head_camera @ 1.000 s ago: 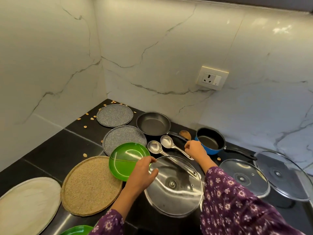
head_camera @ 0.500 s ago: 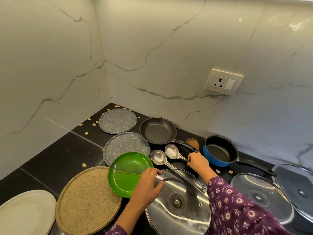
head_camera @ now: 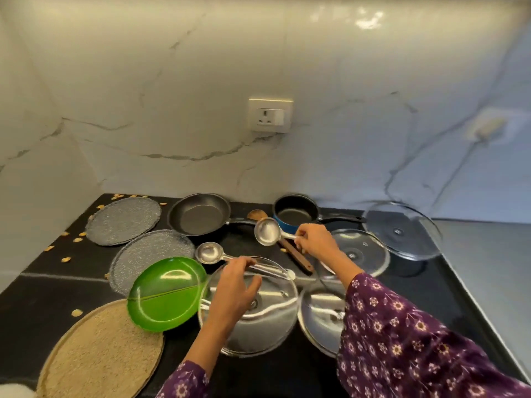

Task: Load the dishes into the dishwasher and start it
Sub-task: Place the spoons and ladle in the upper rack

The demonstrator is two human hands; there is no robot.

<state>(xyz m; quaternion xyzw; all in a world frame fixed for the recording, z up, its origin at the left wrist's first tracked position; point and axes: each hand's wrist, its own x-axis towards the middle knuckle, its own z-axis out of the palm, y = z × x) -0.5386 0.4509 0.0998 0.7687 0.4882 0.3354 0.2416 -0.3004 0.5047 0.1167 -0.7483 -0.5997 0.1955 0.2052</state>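
Black counter (head_camera: 402,297) carries the dishes. Left forearm reaches over steel lid (head_camera: 258,334). Left hand (head_camera: 237,285) arched, fingertips bent onto the lying ladle (head_camera: 207,252) handle; grasp cannot be told. Right hand (head_camera: 316,239), wrist bent leftward, pinches the raised ladle (head_camera: 267,231) handle, just before blue saucepan (head_camera: 293,214).

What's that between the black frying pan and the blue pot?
The wooden spoon's brown head, on the black counter, in the head view.
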